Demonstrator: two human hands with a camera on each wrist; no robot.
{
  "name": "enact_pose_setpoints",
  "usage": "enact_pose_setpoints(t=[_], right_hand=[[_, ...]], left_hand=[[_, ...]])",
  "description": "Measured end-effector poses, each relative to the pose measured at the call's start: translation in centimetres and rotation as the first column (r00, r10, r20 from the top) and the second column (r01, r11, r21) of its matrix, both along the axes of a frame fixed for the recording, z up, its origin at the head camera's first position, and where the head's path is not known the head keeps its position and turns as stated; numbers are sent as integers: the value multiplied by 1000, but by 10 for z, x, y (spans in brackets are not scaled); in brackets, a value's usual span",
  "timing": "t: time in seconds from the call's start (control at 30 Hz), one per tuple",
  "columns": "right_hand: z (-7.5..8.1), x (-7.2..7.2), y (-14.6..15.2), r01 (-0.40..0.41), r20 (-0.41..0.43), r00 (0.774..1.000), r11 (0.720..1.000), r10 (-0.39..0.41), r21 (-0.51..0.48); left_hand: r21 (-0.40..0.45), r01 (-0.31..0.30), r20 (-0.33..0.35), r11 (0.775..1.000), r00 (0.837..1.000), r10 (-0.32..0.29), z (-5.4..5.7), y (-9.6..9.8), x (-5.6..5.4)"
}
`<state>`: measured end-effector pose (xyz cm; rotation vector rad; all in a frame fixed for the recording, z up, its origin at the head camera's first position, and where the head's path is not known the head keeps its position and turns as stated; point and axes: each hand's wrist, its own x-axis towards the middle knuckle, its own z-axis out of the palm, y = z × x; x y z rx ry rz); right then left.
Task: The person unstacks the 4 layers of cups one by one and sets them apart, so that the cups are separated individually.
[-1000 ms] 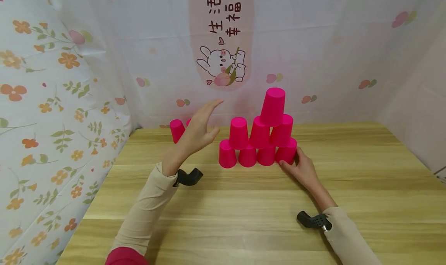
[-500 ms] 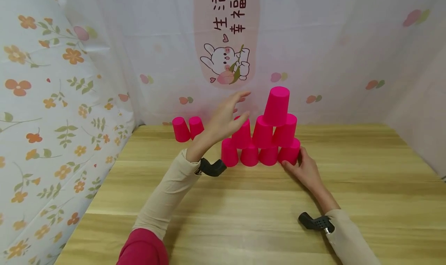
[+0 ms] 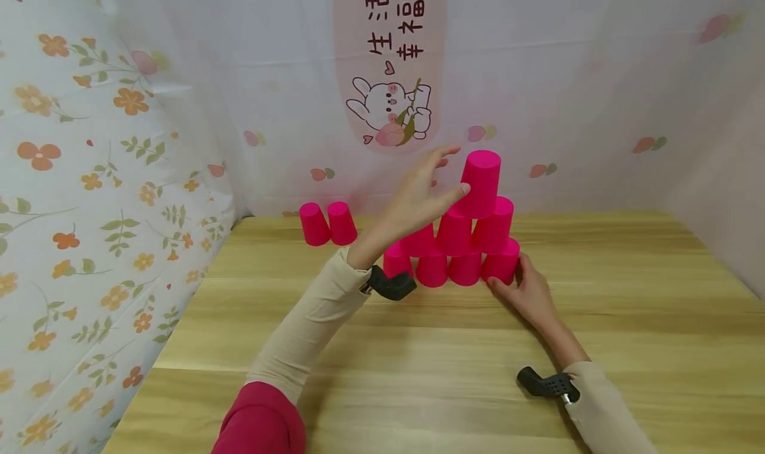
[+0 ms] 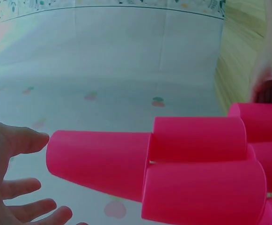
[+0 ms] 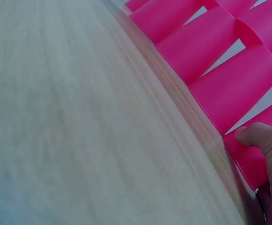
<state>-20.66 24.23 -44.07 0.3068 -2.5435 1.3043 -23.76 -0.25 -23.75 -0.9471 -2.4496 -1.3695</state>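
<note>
Pink cup pyramid (image 3: 455, 233) stood on the wooden table (image 3: 418, 374), four cups, then three, then a top cup (image 3: 481, 182) over the right two of the pyramid's middle row. Left hand (image 3: 418, 198) was up near the pyramid's peak, fingers loose and apart, thumb right by that cup, couldn't tell if touching. Right hand (image 3: 528, 295) had a grip on the end cup (image 3: 502, 261), pyramid's bottom right. Two more cups (image 3: 342, 225) sat left of the pyramid.

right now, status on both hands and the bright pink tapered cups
Left hand beside top pink tapered cup, contact unclear. Right hand gripping rightmost bottom cup. Two more cups at left, clear of the stack.
</note>
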Motion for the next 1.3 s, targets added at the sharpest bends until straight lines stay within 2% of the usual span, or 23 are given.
enact_pose_setpoints(t=[0.17, 0.33, 0.5, 0.67, 0.77, 0.87, 1.1, 1.3], right_hand=[[0, 4, 2, 9, -29, 1000, 1000, -9, 5], [-4, 4, -3, -8, -9, 1000, 1000, 8, 6], [-9, 9, -3, -6, -5, 1000, 1000, 6, 5], [-5, 5, -2, 7, -28, 1000, 1000, -7, 8], [-1, 0, -2, -3, -30, 1000, 1000, 3, 10], [2, -2, -2, -15, -16, 1000, 1000, 15, 13], [4, -1, -3, 0, -5, 1000, 1000, 0, 5], [3, -1, -2, 2, -12, 1000, 1000, -1, 27]], left_hand=[[-6, -1, 16, 1000, 1000, 1, 3, 16, -3], [-40, -20, 24, 999, 999, 21, -1, 23, -6], [-67, -12, 22, 998, 1000, 13, -5, 27, -7], [-14, -2, 48, 1000, 999, 3, -5, 29, -12], [49, -2, 44, 999, 999, -1, -4, 28, -14], [84, 5, 38, 996, 999, -8, -1, 22, -13], [227, 38, -61, 973, 998, -25, 12, -6, -4], [243, 7, -122, 970, 992, 24, 17, -40, 7]])
